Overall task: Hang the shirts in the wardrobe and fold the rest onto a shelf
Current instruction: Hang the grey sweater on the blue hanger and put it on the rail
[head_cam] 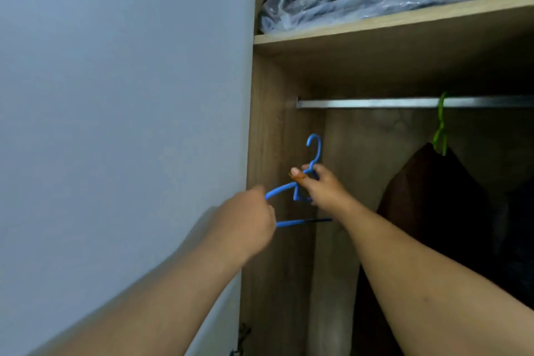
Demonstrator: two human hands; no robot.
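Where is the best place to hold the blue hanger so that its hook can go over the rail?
Probably the neck of the blue hanger, just under the hook, taken from below with the right hand. The hook points upward and stays free there, and the rail lies above it. The left hand at the shoulder's end only steadies it.

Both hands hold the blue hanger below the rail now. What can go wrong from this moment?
1. The blue hanger is bare, so hooking it on the rail now would hang no shirt.
2. The right hand pinches only near the hook and the left hand holds one end; it may twist or slip.
3. Swinging it right might knock the dark garment on the green hanger.
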